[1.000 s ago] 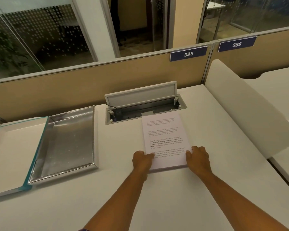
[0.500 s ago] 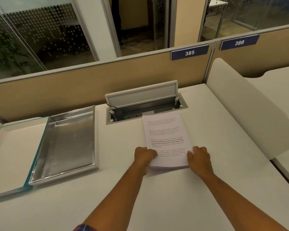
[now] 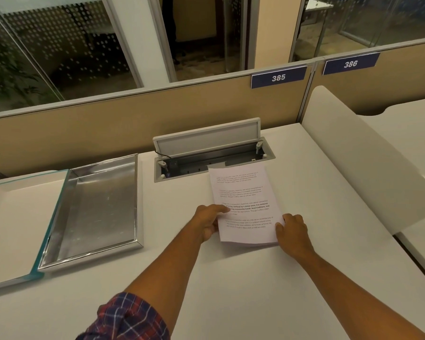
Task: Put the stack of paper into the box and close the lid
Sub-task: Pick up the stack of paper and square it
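Left hand (image 3: 210, 220) shifted up stack of paper (image 3: 243, 204), thumb now over its left edge, right hand (image 3: 292, 231) grasping near-right corner, fingertips hidden beneath, open box (image 3: 96, 209) toward desk (image 3: 231, 290) left edge, lid (image 3: 12, 222) cropped.

Paper stack (image 3: 243, 204) on desk (image 3: 231, 290), gripped both sides: left hand (image 3: 207, 220) at left edge, right hand (image 3: 292, 231) at right. Open box (image 3: 96, 212) left of stack, apart; lid (image 3: 12, 229) beyond it.

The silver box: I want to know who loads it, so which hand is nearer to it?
Left. The left hand grips the paper stack's left edge, on the side facing the silver box; the right hand holds the far edge.
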Demonstrator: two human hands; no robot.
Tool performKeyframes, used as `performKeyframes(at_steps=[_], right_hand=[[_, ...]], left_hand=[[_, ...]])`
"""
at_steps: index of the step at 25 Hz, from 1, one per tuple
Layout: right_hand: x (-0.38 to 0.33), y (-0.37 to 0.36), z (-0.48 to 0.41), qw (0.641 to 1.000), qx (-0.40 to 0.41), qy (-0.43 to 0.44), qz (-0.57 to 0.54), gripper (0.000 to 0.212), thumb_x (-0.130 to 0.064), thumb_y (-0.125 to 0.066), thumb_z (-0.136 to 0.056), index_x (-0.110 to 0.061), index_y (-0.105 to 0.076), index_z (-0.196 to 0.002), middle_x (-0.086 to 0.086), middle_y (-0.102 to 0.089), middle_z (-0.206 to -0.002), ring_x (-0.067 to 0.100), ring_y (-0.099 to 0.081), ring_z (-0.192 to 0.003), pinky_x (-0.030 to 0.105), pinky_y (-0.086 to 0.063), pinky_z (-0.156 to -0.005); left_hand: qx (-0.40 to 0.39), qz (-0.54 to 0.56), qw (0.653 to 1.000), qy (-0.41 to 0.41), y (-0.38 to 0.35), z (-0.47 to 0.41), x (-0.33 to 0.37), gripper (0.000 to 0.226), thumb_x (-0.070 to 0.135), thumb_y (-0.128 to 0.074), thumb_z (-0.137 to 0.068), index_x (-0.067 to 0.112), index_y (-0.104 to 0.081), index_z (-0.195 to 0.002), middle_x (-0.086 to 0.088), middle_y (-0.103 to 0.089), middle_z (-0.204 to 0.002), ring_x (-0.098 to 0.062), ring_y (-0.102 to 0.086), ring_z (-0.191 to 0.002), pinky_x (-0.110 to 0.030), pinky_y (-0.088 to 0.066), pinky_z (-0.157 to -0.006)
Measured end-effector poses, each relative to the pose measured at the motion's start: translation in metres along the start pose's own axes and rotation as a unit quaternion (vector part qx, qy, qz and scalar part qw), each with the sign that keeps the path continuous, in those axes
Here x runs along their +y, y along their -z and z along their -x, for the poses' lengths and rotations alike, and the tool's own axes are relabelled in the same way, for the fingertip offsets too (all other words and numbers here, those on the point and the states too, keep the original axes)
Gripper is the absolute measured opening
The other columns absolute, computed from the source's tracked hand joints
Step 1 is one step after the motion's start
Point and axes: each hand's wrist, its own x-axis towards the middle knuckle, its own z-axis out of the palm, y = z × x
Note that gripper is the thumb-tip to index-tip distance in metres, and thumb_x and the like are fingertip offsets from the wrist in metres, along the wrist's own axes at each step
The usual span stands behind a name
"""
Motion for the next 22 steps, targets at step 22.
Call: performKeyframes(at_steps=[22], right_hand=[[-0.012,0.022,-0.002,0.974,-0.092,-0.053,-0.2,0.053,-0.051,-0.048,-0.103,-0.01,-0.059,-0.134,0.009,-0.068,-0.13,0.031,-0.067,-0.117,0.05,-0.054,-0.104]], left_hand=[[-0.033,-0.034,0.988,-0.146,0.034,0.045,-0.031,0.027,0.014,-0.058,-0.106,0.024,-0.068,-0.129,0.003,-0.08,-0.123,-0.022,-0.081,-0.101,-0.039,-0.068,-0.077]])
